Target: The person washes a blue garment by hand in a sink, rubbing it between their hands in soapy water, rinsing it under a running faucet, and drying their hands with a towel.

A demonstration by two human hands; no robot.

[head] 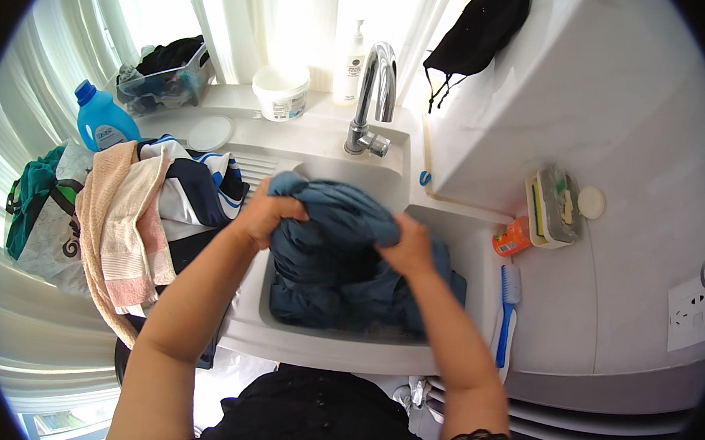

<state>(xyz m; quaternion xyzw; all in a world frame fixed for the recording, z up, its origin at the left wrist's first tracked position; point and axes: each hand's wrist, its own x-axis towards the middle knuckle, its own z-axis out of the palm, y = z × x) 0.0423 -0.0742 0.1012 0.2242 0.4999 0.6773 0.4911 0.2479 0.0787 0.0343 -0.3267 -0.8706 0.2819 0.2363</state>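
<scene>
Both hands hold up part of a dark blue-grey cloth (332, 237) over the white sink basin (479, 281). My left hand (268, 212) grips its upper left edge, thumb across the fabric. At the upper right, my right hand (410, 247) is closed on the same cloth. The rest of the fabric lies bunched in the basin, filling much of it. Behind it rises a chrome faucet (366, 102). Whether there is water in the basin cannot be seen.
Towels (132, 219) and clothes pile on the left, near a blue detergent bottle (106, 120). A white tub (280, 94) and pump bottle (349, 69) stand at the back. Right of the basin are a blue-handled brush (506, 315), an orange bottle (513, 236) and a wall-side holder (554, 209).
</scene>
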